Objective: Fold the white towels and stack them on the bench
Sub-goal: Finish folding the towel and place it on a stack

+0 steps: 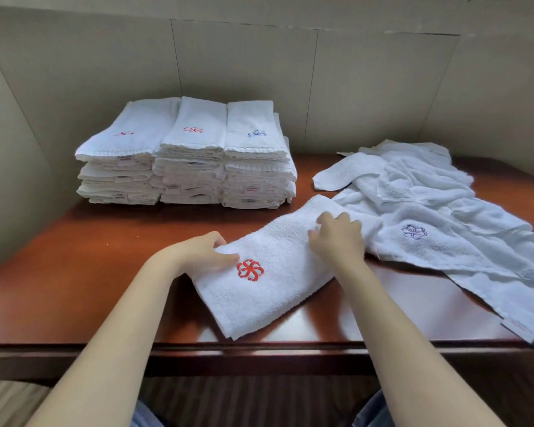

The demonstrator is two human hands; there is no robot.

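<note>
**Towel mid-fold on bench: hands at both ends**

Head view. A folded towel (272, 266) with a red emblem (250, 269) is seen lying flat on the bench (74, 272), slanted between the two hands. The towel is judged light, soft and limp, with a terry nap that should not slip; it will sag wherever it is unsupported, so it is best taken at the edges or corners of the fold, with all layers caught together.

The left hand (202, 255) is laid on the near-left end, just beside the emblem. Its thumb is stretched flat on the cloth while the fingers are curled over the edge, so that edge appears to be pinched. The right hand (336, 238) is set on the far end, fingers bent down and bunched into the cloth; whether cloth is caught beneath the fingertips cannot be told.

Just beyond and to the right of the right hand, a loose heap (429, 211) of unfolded towels is spread, touching the towel in hand. Well ahead of the left hand, three finished stacks (185, 155) are ranged side by side against the wall (367, 87). Much of the task is judged done.
</note>
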